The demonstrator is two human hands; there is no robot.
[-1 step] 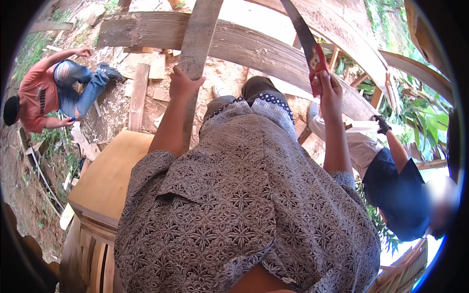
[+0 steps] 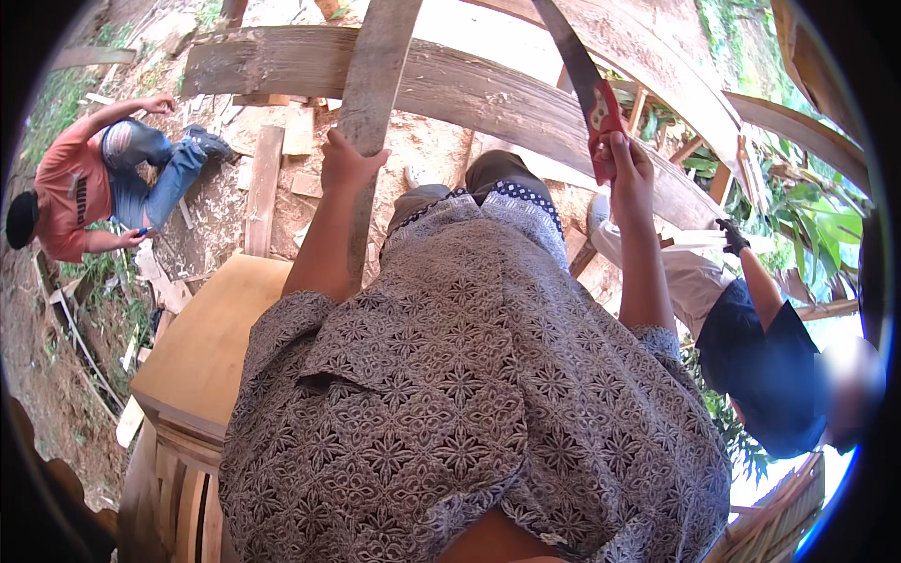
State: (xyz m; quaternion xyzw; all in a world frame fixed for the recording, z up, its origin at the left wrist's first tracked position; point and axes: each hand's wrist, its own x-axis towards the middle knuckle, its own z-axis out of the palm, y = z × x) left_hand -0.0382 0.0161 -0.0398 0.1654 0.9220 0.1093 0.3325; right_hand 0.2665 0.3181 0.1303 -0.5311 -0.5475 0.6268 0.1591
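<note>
My right hand [image 2: 631,174] is wrapped round the red handle [image 2: 605,117] of a handsaw. The saw's dark, narrowing blade [image 2: 570,47] points up and away, its tip beyond the top edge of the view. To the left, my left hand [image 2: 349,167] grips a long grey wooden plank [image 2: 377,70], with the thumb along the right edge; some fingers are hidden behind my hand. This plank runs away from me and crosses over a wide rough board [image 2: 479,83]. The saw blade is apart from the plank.
A yellowish wooden cabinet [image 2: 211,328] stands close on my left. Beyond it a person in an orange shirt [image 2: 70,192] sits among wood scraps. On the right is another person in dark blue [image 2: 765,371], with a black glove [image 2: 732,236]. Offcuts [image 2: 266,188] litter the ground.
</note>
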